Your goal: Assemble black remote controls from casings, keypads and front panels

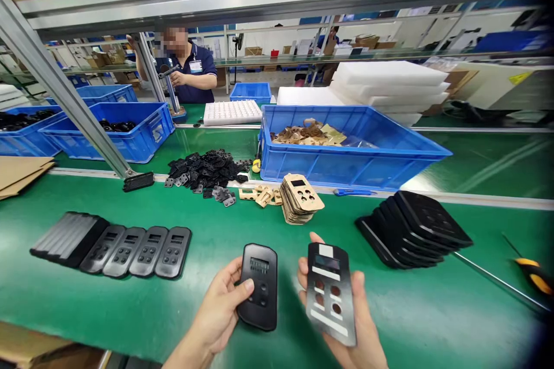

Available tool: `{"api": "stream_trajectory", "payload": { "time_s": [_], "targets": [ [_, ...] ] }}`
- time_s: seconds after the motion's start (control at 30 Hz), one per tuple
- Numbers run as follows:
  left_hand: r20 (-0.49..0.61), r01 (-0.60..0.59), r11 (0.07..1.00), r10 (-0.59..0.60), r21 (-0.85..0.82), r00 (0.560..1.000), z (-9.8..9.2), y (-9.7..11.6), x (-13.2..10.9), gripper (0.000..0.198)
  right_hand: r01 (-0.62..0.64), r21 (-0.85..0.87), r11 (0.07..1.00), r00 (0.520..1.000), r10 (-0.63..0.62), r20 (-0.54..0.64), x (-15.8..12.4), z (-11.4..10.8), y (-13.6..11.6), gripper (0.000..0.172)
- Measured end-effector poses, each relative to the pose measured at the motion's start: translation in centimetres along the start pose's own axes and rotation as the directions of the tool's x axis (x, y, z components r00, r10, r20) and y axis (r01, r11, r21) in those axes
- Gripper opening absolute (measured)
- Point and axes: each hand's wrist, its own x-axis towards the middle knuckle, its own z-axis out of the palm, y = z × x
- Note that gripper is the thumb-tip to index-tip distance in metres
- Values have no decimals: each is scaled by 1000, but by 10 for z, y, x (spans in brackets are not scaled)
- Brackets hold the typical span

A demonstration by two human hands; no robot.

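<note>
— State of the grips?
— I find my left grip [220, 307] pinching a black panel [265, 314], thumb on its face. My right grip [362, 320] clasps a grey panel [331, 327] with white strips, at the black panel's three o'clock.
— Surroundings?
— From my grips, I record on the green surface [142, 307]: a tan stack [300, 206], twelve o'clock; a dark stack [418, 233], two; a row of similar black units [173, 253], between nine and ten.
</note>
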Motion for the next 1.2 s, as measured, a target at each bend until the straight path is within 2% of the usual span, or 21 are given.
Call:
{"api": "stream_trajectory", "payload": {
  "time_s": [0.13, 0.23, 0.37, 0.5, 0.7, 0.9, 1.2],
  "targets": [
    [-6, 72, 992, -73, -100, 997, 4, -1, -2, 43, -43, -45, 998, 999, 44, 14, 2, 9, 4, 63],
    [8, 91, 983, -91, -162, 996, 5, -1, -1, 37, -26, -219, 975, 999, 33, 31, 6, 10, 9, 52],
    [2, 106, 972, -108, -212, 994, 6, -2, -2, 33, 80, -554, 828, 995, -33, 96, 13, 9, 17, 46],
    [13, 105, 972, -104, -209, 994, 7, -3, -3, 30, 120, -708, 696, 990, -33, 136, 14, 10, 21, 50],
    [32, 100, 974, -95, -205, 995, 9, -3, -5, 31, 158, -761, 629, 986, -57, 157, 15, 7, 23, 46],
    [-6, 118, 975, -122, -190, 993, 11, -4, -5, 35, 237, -805, 544, 971, -117, 207, 16, 1, 26, 39],
    [-2, 96, 985, -97, -146, 995, 12, -7, -6, 36, 308, -845, 437, 950, -177, 255, 17, -4, 29, 38]
  ]
}}
